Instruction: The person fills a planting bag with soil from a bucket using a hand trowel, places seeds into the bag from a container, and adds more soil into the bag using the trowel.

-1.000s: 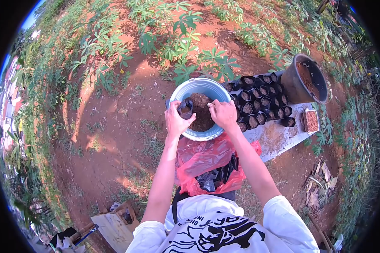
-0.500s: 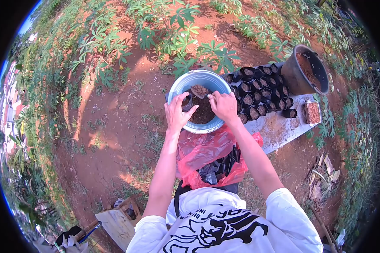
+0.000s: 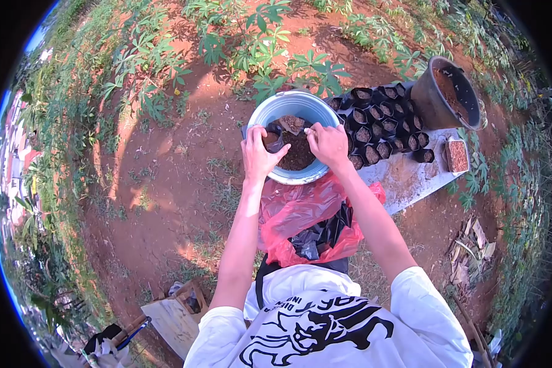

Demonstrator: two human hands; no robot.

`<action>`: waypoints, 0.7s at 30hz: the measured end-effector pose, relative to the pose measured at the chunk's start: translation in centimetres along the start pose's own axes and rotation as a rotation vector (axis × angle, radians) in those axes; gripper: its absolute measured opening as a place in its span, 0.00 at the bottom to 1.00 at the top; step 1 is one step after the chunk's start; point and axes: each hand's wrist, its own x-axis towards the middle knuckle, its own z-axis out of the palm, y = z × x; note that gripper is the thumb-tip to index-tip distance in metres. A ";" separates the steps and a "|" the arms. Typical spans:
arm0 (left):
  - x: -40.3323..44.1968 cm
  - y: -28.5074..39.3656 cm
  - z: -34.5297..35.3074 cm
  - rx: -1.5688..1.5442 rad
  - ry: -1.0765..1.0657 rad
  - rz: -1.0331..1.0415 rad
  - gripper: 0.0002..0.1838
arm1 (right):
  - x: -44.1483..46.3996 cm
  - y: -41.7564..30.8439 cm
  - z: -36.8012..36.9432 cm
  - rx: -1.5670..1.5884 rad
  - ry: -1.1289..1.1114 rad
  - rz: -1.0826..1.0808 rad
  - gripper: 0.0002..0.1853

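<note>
Both hands work inside a blue basin [image 3: 297,178] of dark soil [image 3: 299,153].
At the basin's left edge, the left hand [image 3: 259,153] curls round a small black bag [image 3: 276,145]; the right hand [image 3: 326,145] narrowly pinches a soil-loaded scoop [image 3: 292,126] just beside it — filled bags [image 3: 379,126] stand in rows on a board [image 3: 405,184], a large pot [image 3: 424,98] at its far right corner.

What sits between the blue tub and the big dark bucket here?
Rows of filled black bags stand between the blue tub and the dark bucket, on a pale board, as the head view shows.
</note>
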 end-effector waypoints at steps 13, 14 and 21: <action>0.1 0.1 0.1 -0.059 0.000 -0.117 0.43 | 0.0 0.3 0.5 0.010 -0.002 0.015 0.11; 0.0 0.0 0.2 -0.066 -0.012 -0.125 0.43 | -0.1 0.3 0.5 0.013 0.006 -0.003 0.11; 0.2 0.2 0.2 -0.038 -0.005 -0.118 0.43 | -0.1 0.4 0.4 0.026 0.000 0.001 0.11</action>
